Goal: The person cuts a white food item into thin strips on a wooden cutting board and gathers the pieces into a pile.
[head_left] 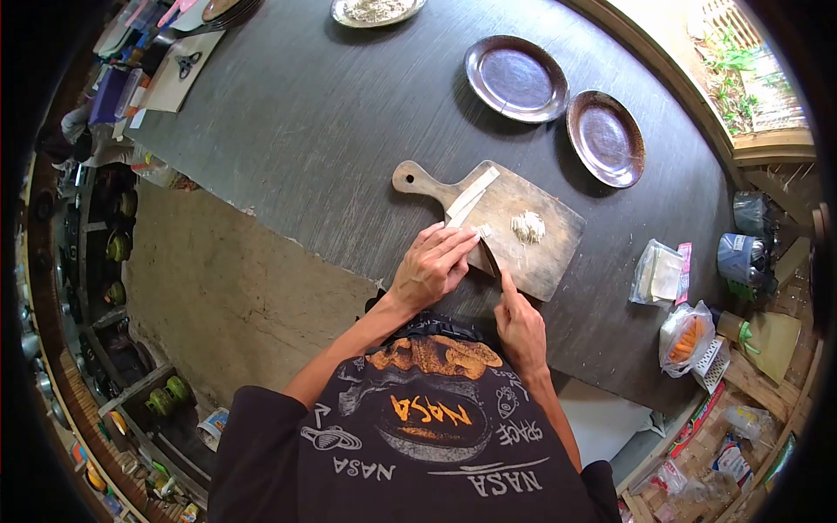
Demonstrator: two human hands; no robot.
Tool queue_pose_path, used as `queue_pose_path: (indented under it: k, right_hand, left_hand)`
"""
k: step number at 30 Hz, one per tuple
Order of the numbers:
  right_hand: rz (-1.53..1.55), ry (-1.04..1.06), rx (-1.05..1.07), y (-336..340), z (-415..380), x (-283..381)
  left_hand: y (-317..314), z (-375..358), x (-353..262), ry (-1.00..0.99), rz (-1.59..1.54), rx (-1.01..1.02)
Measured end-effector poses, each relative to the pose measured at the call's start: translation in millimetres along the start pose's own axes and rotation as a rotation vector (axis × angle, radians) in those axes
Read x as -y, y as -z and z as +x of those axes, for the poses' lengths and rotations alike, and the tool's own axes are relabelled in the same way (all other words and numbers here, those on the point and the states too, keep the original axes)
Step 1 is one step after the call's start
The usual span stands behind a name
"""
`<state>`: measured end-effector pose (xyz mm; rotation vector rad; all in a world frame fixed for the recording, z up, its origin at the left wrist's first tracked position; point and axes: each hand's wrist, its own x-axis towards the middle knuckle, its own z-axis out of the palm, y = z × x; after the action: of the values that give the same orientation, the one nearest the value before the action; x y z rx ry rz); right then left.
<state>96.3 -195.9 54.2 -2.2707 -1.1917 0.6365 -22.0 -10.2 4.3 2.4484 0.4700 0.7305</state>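
A wooden cutting board (558, 235) with a round handle lies on the dark table near me. My right hand (521, 324) is closed around a knife (491, 258), its dark blade angled over the board's near left part. Beside the blade, my left hand (433, 261) presses down with bent fingers on pale, flat strips (472, 195) of food I cannot name. The strips reach out beyond the fingertips toward the board's far edge. A small heap of fine pale shreds (527, 227) sits on the board's right half. Some cut bits lie by the blade.
Two brown oval plates (517, 78) (606, 139) stand beyond the board. Farther left is a plate of pale shreds (377, 9). Scissors (187, 65) lie at the far left. Plastic packets (656, 273) and a bag of carrots (687, 338) are on the right.
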Motion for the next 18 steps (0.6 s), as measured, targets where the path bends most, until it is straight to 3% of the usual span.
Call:
queue_pose_path:
  k: [8, 18]
  right_hand:
    - [0.007, 0.047, -0.033, -9.1, 6.9, -4.5]
    - [-0.03, -0.038, 0.036, 2.9, -1.1, 5.1]
  left_hand:
    - [0.1, -3.1, 2.6, 0.001, -0.022, 0.026]
    - [3.7, -3.3, 1.2, 0.001, -0.031, 0.023]
